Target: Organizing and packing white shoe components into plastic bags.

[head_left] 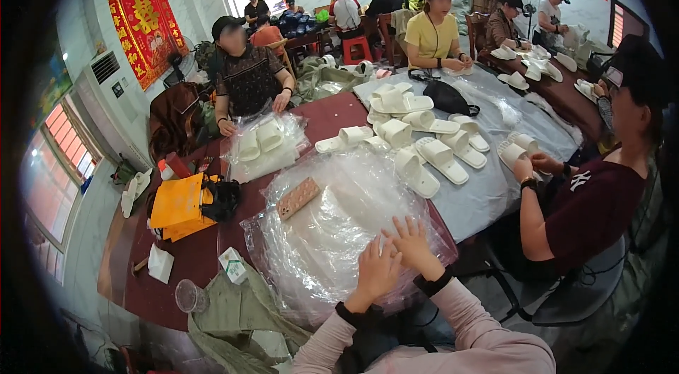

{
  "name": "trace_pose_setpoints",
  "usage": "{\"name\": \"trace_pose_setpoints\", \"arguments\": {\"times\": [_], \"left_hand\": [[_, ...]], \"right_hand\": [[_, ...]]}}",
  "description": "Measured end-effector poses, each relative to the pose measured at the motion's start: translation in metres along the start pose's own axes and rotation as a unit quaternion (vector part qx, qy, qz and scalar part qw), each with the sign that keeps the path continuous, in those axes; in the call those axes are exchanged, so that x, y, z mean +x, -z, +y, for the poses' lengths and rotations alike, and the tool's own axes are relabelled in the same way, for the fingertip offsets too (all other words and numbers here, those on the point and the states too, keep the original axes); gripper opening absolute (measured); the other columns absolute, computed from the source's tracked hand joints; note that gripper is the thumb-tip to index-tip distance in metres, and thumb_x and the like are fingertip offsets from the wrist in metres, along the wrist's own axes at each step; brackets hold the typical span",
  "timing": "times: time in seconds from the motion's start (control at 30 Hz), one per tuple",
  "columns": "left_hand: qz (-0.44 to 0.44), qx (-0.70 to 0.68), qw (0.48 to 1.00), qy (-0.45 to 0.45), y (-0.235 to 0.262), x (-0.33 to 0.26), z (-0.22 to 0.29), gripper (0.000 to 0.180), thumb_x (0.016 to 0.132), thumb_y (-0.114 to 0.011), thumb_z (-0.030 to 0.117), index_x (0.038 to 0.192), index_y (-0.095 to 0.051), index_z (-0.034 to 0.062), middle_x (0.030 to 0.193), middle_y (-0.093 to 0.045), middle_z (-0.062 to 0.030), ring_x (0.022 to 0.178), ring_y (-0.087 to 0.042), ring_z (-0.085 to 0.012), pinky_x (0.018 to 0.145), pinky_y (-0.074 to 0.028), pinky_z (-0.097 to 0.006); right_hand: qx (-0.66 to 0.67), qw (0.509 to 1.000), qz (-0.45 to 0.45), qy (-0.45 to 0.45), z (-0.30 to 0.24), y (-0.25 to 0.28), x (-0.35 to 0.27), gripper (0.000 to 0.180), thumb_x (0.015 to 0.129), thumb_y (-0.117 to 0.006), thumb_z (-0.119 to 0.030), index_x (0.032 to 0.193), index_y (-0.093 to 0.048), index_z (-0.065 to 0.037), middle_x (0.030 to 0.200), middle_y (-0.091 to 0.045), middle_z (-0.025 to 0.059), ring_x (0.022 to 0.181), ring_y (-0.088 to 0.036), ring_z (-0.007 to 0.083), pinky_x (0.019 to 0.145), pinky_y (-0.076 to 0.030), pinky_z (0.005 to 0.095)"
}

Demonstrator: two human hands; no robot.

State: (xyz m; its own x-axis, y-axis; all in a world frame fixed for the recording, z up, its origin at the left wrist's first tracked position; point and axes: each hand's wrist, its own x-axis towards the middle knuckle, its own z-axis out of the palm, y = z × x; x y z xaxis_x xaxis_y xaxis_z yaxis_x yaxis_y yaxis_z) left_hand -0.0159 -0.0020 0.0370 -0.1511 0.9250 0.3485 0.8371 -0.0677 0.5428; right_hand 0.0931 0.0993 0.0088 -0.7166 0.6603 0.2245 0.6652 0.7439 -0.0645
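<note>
My left hand (375,269) and my right hand (411,245) lie side by side on a heap of clear plastic bags (332,225) at the near edge of the dark red table (191,261). Both hands have their fingers spread and flat on the plastic, gripping nothing that I can see. Several white slippers (424,154) lie in a loose group just beyond the bags, on a grey plastic sheet (481,197). A small brown perforated block (298,198) rests on the far left part of the bag heap.
A person in a dark red shirt (587,211) sits at my right holding white slippers. Across the table a seated person handles bagged slippers (263,144). A yellow box (177,204), a small carton (233,264) and a clear cup (189,296) stand at the left.
</note>
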Motion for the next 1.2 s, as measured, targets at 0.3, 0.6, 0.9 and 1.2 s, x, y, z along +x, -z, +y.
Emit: {"name": "trace_pose_setpoints", "arguments": {"times": [0.3,0.6,0.9,1.2], "left_hand": [[-0.065,0.225,0.967,-0.102,-0.033,-0.022,-0.039,0.065,0.089,-0.051,0.044,0.144,-0.031,0.0173,0.143,-0.034,-0.022,0.132,-0.031,-0.0388,0.108,-0.017,-0.059],[-0.036,0.197,0.976,-0.083,-0.041,-0.022,-0.034,0.062,0.087,-0.053,0.045,0.141,-0.038,0.0194,0.142,-0.037,-0.0208,0.132,-0.033,-0.0367,0.108,-0.017,-0.058],[-0.023,0.185,0.978,-0.098,-0.042,-0.021,-0.034,0.061,0.087,-0.053,0.045,0.14,-0.039,0.0191,0.139,-0.04,-0.0203,0.13,-0.034,-0.0359,0.107,-0.017,-0.057],[-0.02,0.178,0.98,-0.087,-0.036,-0.024,-0.034,0.061,0.085,-0.055,0.043,0.14,-0.04,0.0215,0.14,-0.039,-0.0171,0.131,-0.034,-0.0339,0.108,-0.017,-0.057]], "right_hand": [[0.404,0.915,-0.012,-0.002,0.081,0.042,0.044,0.042,0.084,-0.061,-0.023,0.121,-0.056,-0.005,0.131,-0.049,0.0192,0.12,-0.049,0.0335,0.098,-0.041,0.0371],[0.077,0.96,0.029,-0.266,0.16,-0.015,0.094,0.069,0.079,-0.065,-0.043,0.135,-0.044,-0.008,0.132,-0.048,0.0189,0.124,-0.042,0.039,0.096,-0.038,0.0541],[0.049,0.966,0.04,-0.252,0.177,-0.074,0.107,0.078,0.074,-0.069,-0.042,0.134,-0.036,-0.005,0.125,-0.052,0.0191,0.115,-0.049,0.039,0.095,-0.042,0.0465],[0.402,0.868,0.035,-0.291,0.153,-0.065,0.114,0.044,0.075,-0.066,-0.03,0.104,-0.064,0.004,0.094,-0.066,0.0242,0.088,-0.065,0.0337,0.076,-0.049,0.0419]]}}
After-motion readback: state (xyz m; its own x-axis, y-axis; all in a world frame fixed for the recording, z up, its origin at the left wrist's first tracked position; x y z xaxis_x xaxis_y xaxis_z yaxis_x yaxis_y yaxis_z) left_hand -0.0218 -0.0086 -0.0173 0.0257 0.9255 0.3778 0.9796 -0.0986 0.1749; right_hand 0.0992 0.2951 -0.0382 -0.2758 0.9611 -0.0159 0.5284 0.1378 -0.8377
